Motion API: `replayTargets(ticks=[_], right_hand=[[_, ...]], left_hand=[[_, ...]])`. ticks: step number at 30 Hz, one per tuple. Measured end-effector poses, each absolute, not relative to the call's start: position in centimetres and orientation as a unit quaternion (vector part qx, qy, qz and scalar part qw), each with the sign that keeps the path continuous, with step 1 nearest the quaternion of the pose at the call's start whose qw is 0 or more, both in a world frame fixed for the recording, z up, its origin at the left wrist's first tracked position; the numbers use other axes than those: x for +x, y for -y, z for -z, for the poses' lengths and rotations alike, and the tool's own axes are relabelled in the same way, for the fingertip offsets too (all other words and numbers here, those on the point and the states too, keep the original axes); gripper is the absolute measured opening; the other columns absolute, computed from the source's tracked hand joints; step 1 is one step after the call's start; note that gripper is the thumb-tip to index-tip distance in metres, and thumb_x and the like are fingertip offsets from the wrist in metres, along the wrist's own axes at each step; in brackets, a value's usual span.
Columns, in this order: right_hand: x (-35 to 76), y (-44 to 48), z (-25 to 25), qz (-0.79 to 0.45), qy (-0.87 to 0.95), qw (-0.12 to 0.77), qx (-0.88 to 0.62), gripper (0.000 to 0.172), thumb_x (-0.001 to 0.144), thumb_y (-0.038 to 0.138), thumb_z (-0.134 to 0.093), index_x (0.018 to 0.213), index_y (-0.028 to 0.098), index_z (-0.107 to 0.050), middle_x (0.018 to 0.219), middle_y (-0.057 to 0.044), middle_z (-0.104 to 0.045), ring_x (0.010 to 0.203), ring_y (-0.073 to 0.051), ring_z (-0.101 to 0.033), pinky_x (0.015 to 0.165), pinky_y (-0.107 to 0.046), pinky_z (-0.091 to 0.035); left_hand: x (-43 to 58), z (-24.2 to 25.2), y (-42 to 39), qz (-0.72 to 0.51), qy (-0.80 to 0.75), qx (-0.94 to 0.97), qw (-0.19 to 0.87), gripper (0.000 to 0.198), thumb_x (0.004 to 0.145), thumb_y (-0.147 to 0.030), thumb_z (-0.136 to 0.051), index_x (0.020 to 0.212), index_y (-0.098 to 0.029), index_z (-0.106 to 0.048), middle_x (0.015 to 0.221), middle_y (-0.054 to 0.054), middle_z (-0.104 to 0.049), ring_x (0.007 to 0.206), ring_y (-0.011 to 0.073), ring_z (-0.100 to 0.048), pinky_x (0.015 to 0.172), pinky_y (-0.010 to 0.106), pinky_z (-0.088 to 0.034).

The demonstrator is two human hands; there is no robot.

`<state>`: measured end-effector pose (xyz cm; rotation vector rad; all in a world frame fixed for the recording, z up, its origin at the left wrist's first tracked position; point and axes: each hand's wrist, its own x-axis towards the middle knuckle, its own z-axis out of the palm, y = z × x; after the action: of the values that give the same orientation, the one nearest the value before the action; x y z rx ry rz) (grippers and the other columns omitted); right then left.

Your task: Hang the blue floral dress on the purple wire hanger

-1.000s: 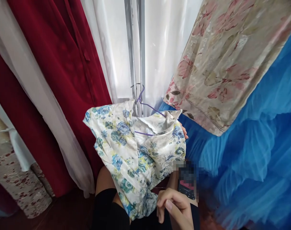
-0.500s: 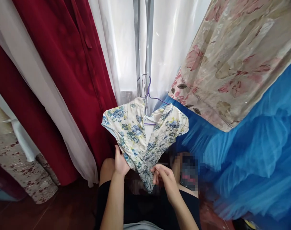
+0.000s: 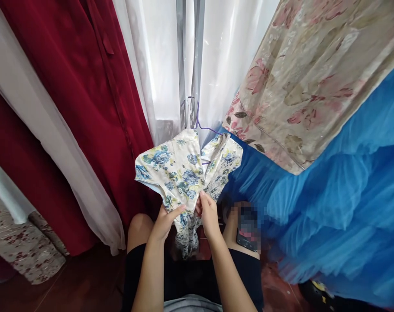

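Observation:
A white garment with blue flowers (image 3: 184, 173) hangs on a purple hanger (image 3: 210, 128) in front of my knees. Its lower part is gathered and hangs down between my legs. My left hand (image 3: 166, 221) holds the garment's lower left side, thumb on the front and the other fingers hidden behind the cloth. At the lower tip of the V neckline, my right hand (image 3: 207, 212) pinches the edge between thumb and fingers.
Grey metal poles (image 3: 198, 56) rise behind the hanger before white cloth (image 3: 164, 78). Red drapes (image 3: 119, 112) hang at left. A beige floral cloth (image 3: 301, 104) and blue ruffled fabric (image 3: 333, 195) fill the right. A blurred phone-like object (image 3: 248, 236) rests on my right thigh.
My right hand has moved up from the gathered bottom to the neckline edge. My left thumb now lies over the cloth's front. The garment has turned, its right side folding inward.

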<state>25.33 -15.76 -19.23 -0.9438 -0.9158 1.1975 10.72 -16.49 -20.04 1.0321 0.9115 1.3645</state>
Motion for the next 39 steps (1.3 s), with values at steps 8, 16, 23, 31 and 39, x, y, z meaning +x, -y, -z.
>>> replayTargets(ticks=[8, 16, 23, 31, 39], right_hand=[[26.2, 17.7, 18.6, -0.561, 0.339, 0.645, -0.392, 0.033, 0.085, 0.041, -0.059, 0.061, 0.022, -0.047, 0.047, 0.007, -0.037, 0.043, -0.008, -0.027, 0.045, -0.024, -0.020], [27.1, 18.9, 18.3, -0.584, 0.381, 0.592, -0.405, 0.033, 0.085, 0.044, -0.056, 0.074, 0.015, -0.067, 0.042, 0.002, -0.054, 0.036, -0.009, -0.035, 0.041, -0.023, -0.020], [27.9, 19.0, 17.0, -0.577, 0.431, 0.548, -0.425, 0.034, 0.085, 0.043, -0.055, 0.068, 0.016, -0.067, 0.034, 0.002, -0.051, 0.030, -0.009, -0.034, 0.037, -0.022, -0.022], [29.0, 19.1, 16.8, -0.606, 0.440, 0.533, -0.394, 0.032, 0.086, 0.043, -0.055, 0.068, 0.018, -0.061, 0.034, 0.002, -0.052, 0.028, -0.008, -0.031, 0.035, -0.021, -0.018], [29.8, 18.4, 15.3, -0.640, 0.412, 0.530, -0.373, 0.030, 0.082, 0.041, -0.054, 0.060, 0.022, -0.047, 0.034, 0.006, -0.044, 0.032, -0.006, -0.025, 0.039, -0.021, -0.016]], left_hand=[[8.6, 20.7, 16.0, -0.597, -0.418, 0.470, 0.499, 0.065, 0.073, -0.032, -0.086, 0.132, -0.021, -0.061, 0.120, 0.010, -0.072, 0.123, 0.0288, -0.064, 0.112, 0.045, -0.046], [12.3, 20.2, 15.7, -0.758, -0.439, 0.465, 0.130, 0.034, 0.085, -0.029, -0.073, 0.115, -0.019, -0.060, 0.111, 0.008, -0.065, 0.106, 0.0222, -0.065, 0.095, 0.034, -0.050], [17.3, 20.6, 16.5, -0.524, -0.421, 0.675, 0.305, 0.022, 0.094, -0.020, -0.055, 0.115, -0.022, -0.059, 0.102, 0.005, -0.071, 0.094, 0.0192, -0.067, 0.084, 0.029, -0.049], [17.3, 20.2, 16.1, -0.557, -0.360, 0.685, 0.301, 0.011, 0.087, -0.021, -0.058, 0.091, -0.018, -0.068, 0.091, 0.006, -0.071, 0.087, 0.0203, -0.066, 0.081, 0.029, -0.049], [17.4, 19.8, 16.6, -0.510, -0.374, 0.723, 0.279, 0.009, 0.093, -0.019, -0.056, 0.092, -0.020, -0.065, 0.089, 0.005, -0.068, 0.087, 0.0203, -0.064, 0.080, 0.029, -0.047]])
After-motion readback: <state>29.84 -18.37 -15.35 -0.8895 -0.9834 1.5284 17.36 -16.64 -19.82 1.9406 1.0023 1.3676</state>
